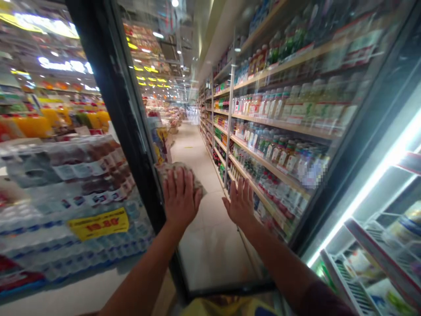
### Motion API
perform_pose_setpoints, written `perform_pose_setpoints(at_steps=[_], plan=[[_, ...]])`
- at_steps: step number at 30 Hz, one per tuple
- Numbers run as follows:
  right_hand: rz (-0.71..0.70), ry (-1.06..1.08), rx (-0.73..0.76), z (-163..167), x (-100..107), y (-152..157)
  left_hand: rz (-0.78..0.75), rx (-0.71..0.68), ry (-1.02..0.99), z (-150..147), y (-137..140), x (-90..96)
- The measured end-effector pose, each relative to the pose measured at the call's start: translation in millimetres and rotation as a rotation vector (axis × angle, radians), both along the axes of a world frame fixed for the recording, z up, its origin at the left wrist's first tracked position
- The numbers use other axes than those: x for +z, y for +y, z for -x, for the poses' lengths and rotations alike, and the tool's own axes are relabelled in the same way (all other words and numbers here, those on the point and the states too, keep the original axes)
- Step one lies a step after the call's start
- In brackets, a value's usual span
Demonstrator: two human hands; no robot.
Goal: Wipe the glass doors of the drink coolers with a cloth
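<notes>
A glass door (210, 245) in a dark frame stands open in front of me. My left hand (180, 193) presses a crumpled beige-brown cloth (198, 179) against the pane, near the left side of the frame. The fingers lie over the cloth, and part of it shows around them. To the right, my right hand (241, 202) rests palm forward on the glass, or very close to it. Its fingers are stretched out, with nothing in them.
On the right is a lit cooler with wire shelves (371, 237) of packaged goods. Bottle shelves (279, 162) and an aisle floor (189, 145) show in the pane. Stacked bottle packs (82, 175) with a yellow price sign (98, 224) stand left of the door.
</notes>
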State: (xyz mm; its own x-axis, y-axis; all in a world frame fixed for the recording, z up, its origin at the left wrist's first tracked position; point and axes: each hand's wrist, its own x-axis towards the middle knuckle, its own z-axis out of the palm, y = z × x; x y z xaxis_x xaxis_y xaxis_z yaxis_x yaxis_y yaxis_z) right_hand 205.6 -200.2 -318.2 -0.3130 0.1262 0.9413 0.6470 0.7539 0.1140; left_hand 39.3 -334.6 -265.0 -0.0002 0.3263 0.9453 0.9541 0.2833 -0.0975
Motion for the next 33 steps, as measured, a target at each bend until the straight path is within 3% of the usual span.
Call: perform_pose_setpoints(at_steps=[2,6,8,10,14,16,18,22,24,26,30,33], plan=[[-0.026,0.006,-0.024,1.1,1.5,-0.5,-0.011,0.002,-0.002,-2.9,3.6,-14.2],[-0.063,0.023,-0.037,2.4,1.7,0.7,0.072,-0.055,0.102,-17.1,5.5,-81.9],[-0.054,0.023,-0.024,2.7,1.1,1.5,0.111,-0.100,0.175,-19.2,5.6,-97.9],[-0.044,0.019,-0.018,3.0,0.7,2.0,0.106,-0.097,0.201,-15.4,7.2,-86.8],[-0.042,0.025,-0.036,4.1,1.0,2.5,0.006,-0.020,0.126,-2.2,15.3,-22.2],[-0.049,0.026,-0.043,4.7,1.4,2.7,-0.039,0.003,0.074,-1.0,18.7,-4.9],[-0.060,0.031,-0.050,5.0,1.8,2.6,-0.052,0.010,0.054,-5.2,19.9,-11.8],[-0.083,0.052,-0.049,4.7,3.1,1.3,-0.004,-0.010,0.109,-15.8,16.1,-62.2],[-0.086,0.051,-0.047,3.8,4.1,0.2,0.017,-0.016,0.146,-14.3,13.7,-71.3],[-0.083,0.045,-0.044,1.9,5.2,-1.0,-0.003,-0.003,0.144,-8.3,12.8,-57.7],[-0.098,0.023,-0.035,-6.4,6.5,0.2,-0.097,0.032,0.028,1.7,13.8,-6.3],[-0.126,-0.031,-0.014,-16.2,5.1,6.1,-0.089,0.033,-0.014,-4.1,13.0,-4.0]])
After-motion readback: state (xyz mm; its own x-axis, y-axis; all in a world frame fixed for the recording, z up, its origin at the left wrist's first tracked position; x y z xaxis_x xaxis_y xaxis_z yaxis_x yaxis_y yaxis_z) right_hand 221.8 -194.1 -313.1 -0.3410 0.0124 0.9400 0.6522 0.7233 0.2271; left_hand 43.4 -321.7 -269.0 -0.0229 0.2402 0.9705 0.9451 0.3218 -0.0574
